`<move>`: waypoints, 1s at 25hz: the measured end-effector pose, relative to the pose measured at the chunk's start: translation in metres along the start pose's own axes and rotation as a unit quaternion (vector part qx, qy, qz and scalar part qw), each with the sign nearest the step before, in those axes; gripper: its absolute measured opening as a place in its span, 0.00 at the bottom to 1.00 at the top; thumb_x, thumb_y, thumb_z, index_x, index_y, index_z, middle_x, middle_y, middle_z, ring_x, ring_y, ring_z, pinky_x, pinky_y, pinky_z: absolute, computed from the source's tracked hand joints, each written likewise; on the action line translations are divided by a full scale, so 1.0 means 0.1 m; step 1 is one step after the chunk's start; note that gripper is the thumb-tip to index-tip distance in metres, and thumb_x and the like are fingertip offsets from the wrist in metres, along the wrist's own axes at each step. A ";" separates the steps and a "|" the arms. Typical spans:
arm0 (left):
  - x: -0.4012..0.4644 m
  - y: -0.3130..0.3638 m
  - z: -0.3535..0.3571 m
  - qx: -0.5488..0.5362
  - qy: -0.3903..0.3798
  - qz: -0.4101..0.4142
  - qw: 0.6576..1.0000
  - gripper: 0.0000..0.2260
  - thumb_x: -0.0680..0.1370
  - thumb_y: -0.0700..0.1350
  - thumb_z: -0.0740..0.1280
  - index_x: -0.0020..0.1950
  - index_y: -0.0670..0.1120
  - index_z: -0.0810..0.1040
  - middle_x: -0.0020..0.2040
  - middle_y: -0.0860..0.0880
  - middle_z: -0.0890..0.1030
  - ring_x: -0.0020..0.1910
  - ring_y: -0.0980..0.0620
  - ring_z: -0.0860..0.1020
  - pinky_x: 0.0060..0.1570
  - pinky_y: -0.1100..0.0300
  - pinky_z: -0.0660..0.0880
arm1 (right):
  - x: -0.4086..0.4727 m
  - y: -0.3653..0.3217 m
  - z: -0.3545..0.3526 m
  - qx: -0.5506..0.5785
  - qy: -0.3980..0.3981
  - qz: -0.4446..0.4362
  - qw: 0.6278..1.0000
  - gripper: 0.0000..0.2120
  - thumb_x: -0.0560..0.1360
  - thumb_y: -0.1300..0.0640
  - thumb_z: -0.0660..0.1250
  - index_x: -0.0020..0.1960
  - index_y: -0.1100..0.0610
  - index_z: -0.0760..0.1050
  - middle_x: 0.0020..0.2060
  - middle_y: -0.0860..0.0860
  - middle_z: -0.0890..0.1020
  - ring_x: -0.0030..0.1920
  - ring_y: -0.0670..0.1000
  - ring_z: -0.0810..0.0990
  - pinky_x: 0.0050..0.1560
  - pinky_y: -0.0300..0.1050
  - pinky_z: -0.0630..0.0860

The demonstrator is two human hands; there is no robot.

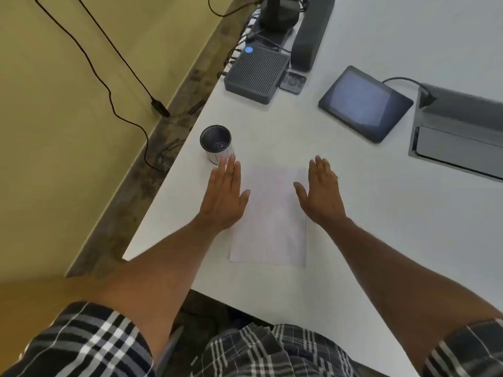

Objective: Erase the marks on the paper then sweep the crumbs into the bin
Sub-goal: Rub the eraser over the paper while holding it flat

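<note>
Paper [272, 216] lay flat on the white table [367, 240], between two flat hands. Left hand [224, 198], fingers straight and together, overlapped its left edge, fingertips near the small black bin [216, 142]; right hand [321, 191] likewise held nothing.

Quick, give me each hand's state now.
Left hand: open, fingers straight, holding nothing.
Right hand: open, fingers straight, holding nothing.
</note>
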State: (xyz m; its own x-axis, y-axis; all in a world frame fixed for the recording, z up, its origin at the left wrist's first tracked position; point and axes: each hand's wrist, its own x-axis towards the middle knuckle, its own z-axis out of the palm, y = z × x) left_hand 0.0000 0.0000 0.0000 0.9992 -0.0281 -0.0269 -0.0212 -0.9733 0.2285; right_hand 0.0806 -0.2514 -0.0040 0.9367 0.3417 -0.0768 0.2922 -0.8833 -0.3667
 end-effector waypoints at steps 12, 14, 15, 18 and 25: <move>-0.24 -0.12 0.71 -0.048 -0.190 -0.010 0.980 0.31 0.81 0.46 0.67 0.78 0.35 0.59 0.80 0.35 0.55 0.79 0.32 0.52 0.76 0.37 0.56 | -0.02 0.53 0.34 0.036 -0.056 0.092 0.994 0.25 0.75 0.69 0.54 0.72 0.67 0.63 0.72 0.64 0.64 0.74 0.60 0.59 0.74 0.52 0.56; -0.25 -0.15 0.77 -0.056 -0.189 -0.013 0.980 0.31 0.81 0.46 0.67 0.79 0.35 0.59 0.81 0.35 0.54 0.79 0.32 0.51 0.77 0.37 0.55 | 0.08 0.62 0.29 0.037 -0.035 0.115 0.992 0.26 0.75 0.71 0.53 0.73 0.66 0.62 0.73 0.61 0.62 0.75 0.58 0.56 0.74 0.49 0.54; -0.26 -0.17 0.79 -0.058 -0.188 -0.015 0.980 0.31 0.81 0.47 0.67 0.79 0.35 0.59 0.81 0.36 0.54 0.80 0.32 0.51 0.77 0.38 0.54 | 0.13 0.65 0.29 0.032 -0.032 0.117 0.992 0.26 0.74 0.72 0.53 0.73 0.65 0.63 0.74 0.61 0.62 0.75 0.57 0.56 0.74 0.49 0.54; -0.27 -0.17 0.81 -0.064 -0.182 -0.021 0.981 0.31 0.82 0.47 0.67 0.79 0.35 0.60 0.81 0.35 0.54 0.79 0.32 0.51 0.77 0.39 0.53 | 0.30 0.74 0.32 0.016 -0.034 0.119 0.992 0.22 0.73 0.72 0.55 0.65 0.64 0.70 0.70 0.61 0.67 0.72 0.59 0.62 0.69 0.50 0.65; -0.38 -0.11 0.85 -0.051 -0.169 -0.026 0.984 0.31 0.77 0.47 0.73 0.75 0.34 0.66 0.77 0.33 0.63 0.76 0.29 0.61 0.72 0.34 0.63 | 0.50 0.88 0.32 -0.028 0.000 0.120 0.992 0.04 0.68 0.71 0.61 0.39 0.64 0.72 0.39 0.58 0.72 0.42 0.61 0.72 0.34 0.43 0.65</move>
State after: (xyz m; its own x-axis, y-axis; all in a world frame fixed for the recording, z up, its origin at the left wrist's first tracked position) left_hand -0.0407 -0.0081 -0.0844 0.9303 -0.0706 -0.3598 0.0496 -0.9480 0.3143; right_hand 0.1469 -0.3018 -0.0700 0.9804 0.1193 -0.1565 0.0706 -0.9555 -0.2864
